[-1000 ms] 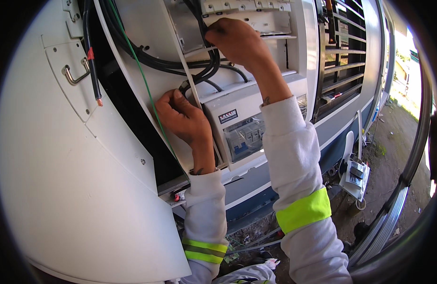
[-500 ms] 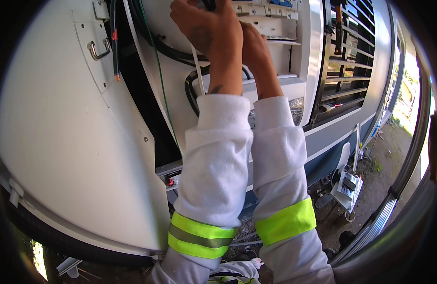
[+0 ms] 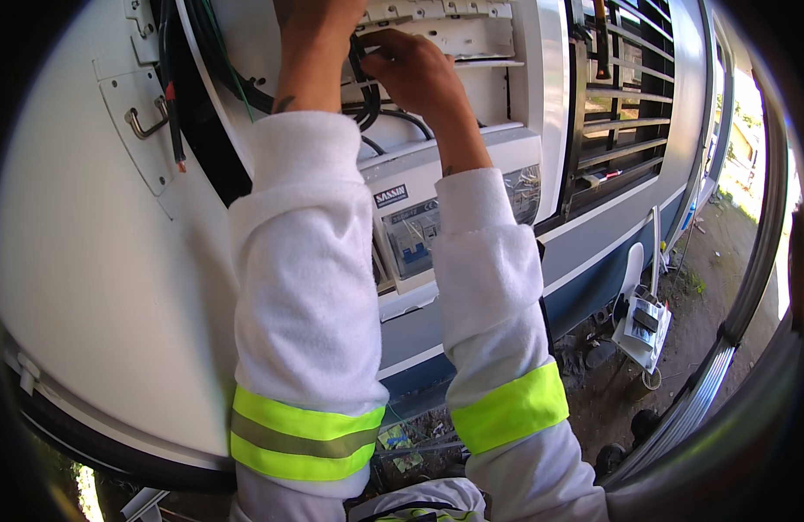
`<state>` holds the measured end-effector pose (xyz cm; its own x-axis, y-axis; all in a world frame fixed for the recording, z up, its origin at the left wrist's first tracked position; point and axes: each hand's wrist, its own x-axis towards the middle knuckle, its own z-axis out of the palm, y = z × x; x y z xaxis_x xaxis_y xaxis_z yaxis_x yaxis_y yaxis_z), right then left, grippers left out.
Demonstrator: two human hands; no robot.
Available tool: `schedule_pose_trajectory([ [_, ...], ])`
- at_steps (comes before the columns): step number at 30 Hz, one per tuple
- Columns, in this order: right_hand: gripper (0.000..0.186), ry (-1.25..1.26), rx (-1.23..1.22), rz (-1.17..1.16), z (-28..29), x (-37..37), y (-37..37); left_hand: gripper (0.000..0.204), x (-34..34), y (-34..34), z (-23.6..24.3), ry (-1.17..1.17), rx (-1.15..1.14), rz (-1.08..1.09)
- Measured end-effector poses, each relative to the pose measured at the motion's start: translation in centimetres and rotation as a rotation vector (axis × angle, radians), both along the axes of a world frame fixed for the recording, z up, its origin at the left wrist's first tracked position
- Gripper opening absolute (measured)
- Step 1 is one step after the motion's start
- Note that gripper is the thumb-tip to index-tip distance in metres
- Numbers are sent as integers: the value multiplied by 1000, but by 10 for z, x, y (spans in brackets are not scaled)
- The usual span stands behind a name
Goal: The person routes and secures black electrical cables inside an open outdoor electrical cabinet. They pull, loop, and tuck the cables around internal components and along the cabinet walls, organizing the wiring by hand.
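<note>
My right hand (image 3: 415,76) is closed, its thumb and fingers pinching a thick black cable (image 3: 364,97) in front of the opened electrical panel box (image 3: 525,91). My left hand (image 3: 322,24) reaches up past the upper edge just left of that cable, so its fingers are out of sight. Above my right hand runs a row of white terminal or breaker mounts (image 3: 441,12) inside the box. Below my wrists sits a white breaker enclosure (image 3: 405,178) with a clear window. Blue switches (image 3: 415,252) show behind the window.
A large white door panel (image 3: 97,287) with a metal handle (image 3: 148,120) fills the left. A loose cable with a bare end (image 3: 176,130) hangs beside it. On the right are a slatted window (image 3: 633,96) and a hammer (image 3: 601,39). Below stands a chair holding a phone (image 3: 646,320).
My hands, close together before, are now apart. The left has moved up and left, partly out of view, while the right is lower against the black cable. The view has shifted too, uncovering the breaker enclosure.
</note>
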<state>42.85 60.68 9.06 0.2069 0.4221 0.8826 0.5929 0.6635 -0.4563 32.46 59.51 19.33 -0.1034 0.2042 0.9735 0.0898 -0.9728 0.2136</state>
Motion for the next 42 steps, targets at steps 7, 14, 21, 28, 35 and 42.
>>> schedule_pose_trajectory([
  [7,26,-45,3,-152,3,-10,-4,34,-14,-42,-14,-54,-93,465],
  [14,32,-105,-187,-119,10,-7,-19,10,-39,-34,-7,79,-136,-91],
  [21,27,-24,36,-101,3,-10,-7,6,-53,-30,2,290,-104,-106],
  [28,28,19,6,53,-2,-1,-5,5,-53,-40,4,430,-30,-127],
  [35,29,45,37,34,-3,-5,-6,10,-60,-51,17,611,-174,-213],
  [42,30,164,29,153,-5,3,-5,13,-35,-27,4,480,-122,-352],
])
